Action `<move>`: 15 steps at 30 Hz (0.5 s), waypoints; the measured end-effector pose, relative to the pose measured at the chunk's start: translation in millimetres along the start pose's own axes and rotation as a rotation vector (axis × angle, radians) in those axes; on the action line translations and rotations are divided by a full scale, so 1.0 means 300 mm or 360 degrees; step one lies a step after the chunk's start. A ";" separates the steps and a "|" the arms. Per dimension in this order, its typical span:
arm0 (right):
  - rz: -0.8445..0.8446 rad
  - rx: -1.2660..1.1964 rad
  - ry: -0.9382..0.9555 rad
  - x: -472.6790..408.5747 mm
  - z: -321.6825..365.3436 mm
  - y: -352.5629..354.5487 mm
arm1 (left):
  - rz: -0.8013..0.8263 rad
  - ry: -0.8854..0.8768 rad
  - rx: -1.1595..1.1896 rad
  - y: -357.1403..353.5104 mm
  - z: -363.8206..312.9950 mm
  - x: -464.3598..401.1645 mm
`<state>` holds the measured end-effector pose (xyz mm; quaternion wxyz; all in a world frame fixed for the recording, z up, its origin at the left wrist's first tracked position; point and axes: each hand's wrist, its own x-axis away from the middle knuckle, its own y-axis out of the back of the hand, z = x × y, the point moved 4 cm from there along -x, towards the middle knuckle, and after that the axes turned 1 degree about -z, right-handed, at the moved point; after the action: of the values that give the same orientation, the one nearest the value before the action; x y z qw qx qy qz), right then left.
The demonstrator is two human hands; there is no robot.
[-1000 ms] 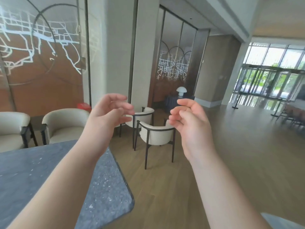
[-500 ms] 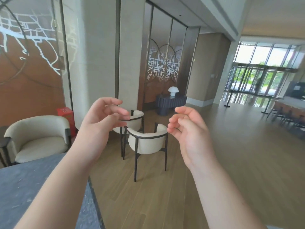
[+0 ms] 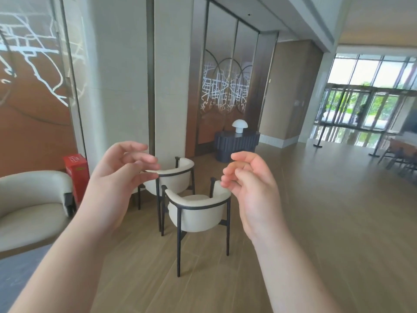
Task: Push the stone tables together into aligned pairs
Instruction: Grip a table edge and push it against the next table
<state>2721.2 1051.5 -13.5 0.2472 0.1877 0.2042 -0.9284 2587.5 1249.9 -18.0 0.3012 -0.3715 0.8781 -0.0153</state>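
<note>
both hands raised, holding nothing | stone table [image 3: 15, 267] below left hand [image 3: 112, 177]

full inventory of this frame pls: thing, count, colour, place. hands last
stone table: 1, grey, only a corner shows at lower left
dark-framed chairs: 2, cream seats, centre floor, one behind the other
armchair: 1, cream, left edge
red box: 1, red, on the floor by the left wall
console: 1, dark, against the back wall
mushroom lamp: 1, white, on the console
far furniture: count unclear, brown, right edge
left hand: 1, raised, fingers loosely curled, holds nothing
right hand: 1, raised, fingers loosely curled, holds nothing
</note>
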 end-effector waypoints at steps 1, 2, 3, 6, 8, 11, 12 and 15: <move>0.0004 -0.0009 -0.0011 -0.055 -0.031 0.024 | -0.0010 -0.0001 -0.0008 -0.028 0.038 -0.037; 0.0010 -0.0019 -0.0018 -0.113 -0.061 0.050 | -0.0028 -0.0009 -0.0015 -0.057 0.076 -0.075; 0.0021 -0.0027 -0.0019 -0.174 -0.092 0.076 | -0.0048 -0.0023 -0.0022 -0.092 0.114 -0.114; 0.0060 -0.0061 -0.0046 -0.373 -0.167 0.152 | -0.0119 -0.0059 -0.0097 -0.199 0.224 -0.237; 0.0097 -0.0102 -0.0069 -0.513 -0.209 0.190 | -0.0172 -0.0092 -0.0132 -0.260 0.285 -0.321; 0.0168 -0.0192 -0.0088 -0.703 -0.274 0.216 | -0.0221 -0.0130 -0.0155 -0.318 0.371 -0.443; 0.0182 -0.0220 -0.0099 -0.761 -0.298 0.214 | -0.0237 -0.0132 -0.0154 -0.327 0.396 -0.479; 0.0228 -0.0305 -0.0162 -0.907 -0.384 0.171 | -0.0285 -0.0122 -0.0167 -0.312 0.461 -0.584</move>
<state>2996.8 1169.3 -3.4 0.3399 0.1299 0.2653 -0.8929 2817.4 1325.4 -17.0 0.3122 -0.4641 0.8288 0.0181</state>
